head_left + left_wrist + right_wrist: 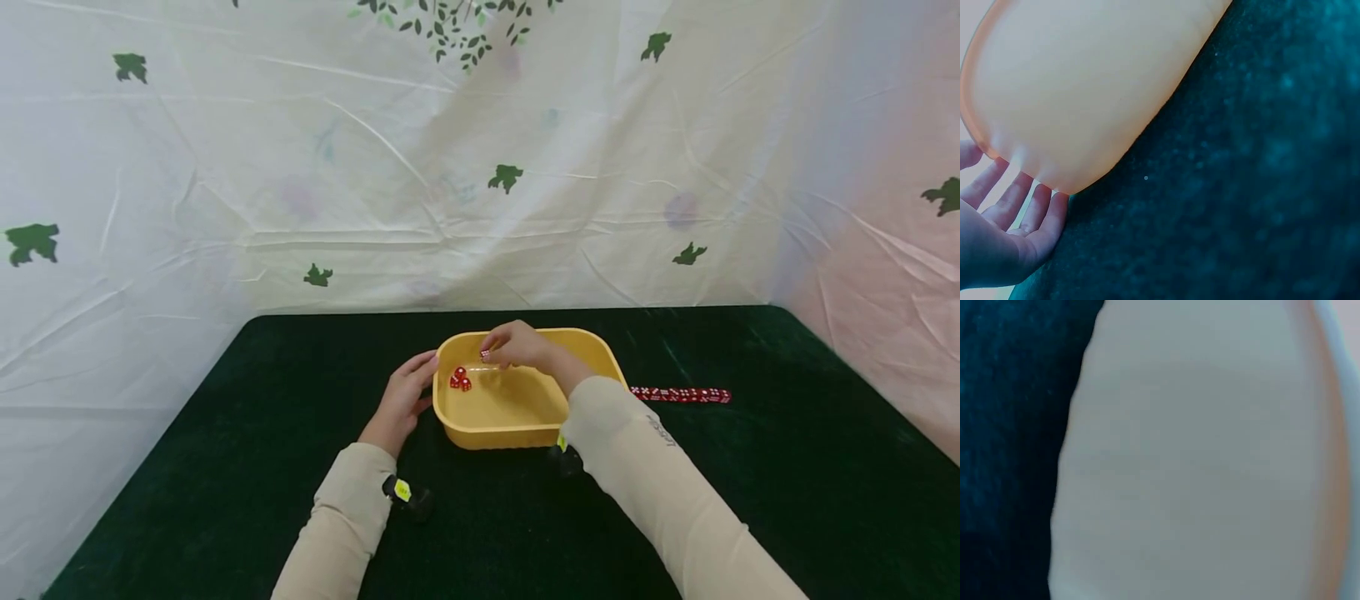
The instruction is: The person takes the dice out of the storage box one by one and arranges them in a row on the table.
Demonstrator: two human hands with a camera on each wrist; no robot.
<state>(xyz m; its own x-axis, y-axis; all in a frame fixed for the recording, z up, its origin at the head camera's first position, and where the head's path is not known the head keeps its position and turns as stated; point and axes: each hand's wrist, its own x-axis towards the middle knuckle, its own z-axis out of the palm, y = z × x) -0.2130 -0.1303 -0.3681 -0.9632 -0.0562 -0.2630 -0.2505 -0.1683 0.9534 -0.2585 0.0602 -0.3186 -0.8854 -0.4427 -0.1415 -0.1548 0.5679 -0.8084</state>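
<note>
From where I stand, the left hand (400,400) comes first, at the left end of the yellow tub (525,408). Its fingers are spread, their tips resting against the outer wall; it holds nothing else.

Just inside that end, a small cluster of red dice (460,382) sits on the tub floor. Close by, to the right, is something clear (482,368), its long side running left to right; I cannot make out quite what it is.

Over that clear piece is the right hand (528,346), reaching in across the tub's right part. Its grip is pinching one die (485,354) between thumb and fingertips — above the floor, it seems, and the cluster lies to its left and a little nearer the person. That short leftward gap is the relation that matters, I judge.

Farthest right, on the dark green worktop (795,467), a row of dice (681,396) stretches out, its long axis left to right, one end pointing at the tub. The right hand is the nearer one — though I can't tell whether that end touches the tub.
</note>
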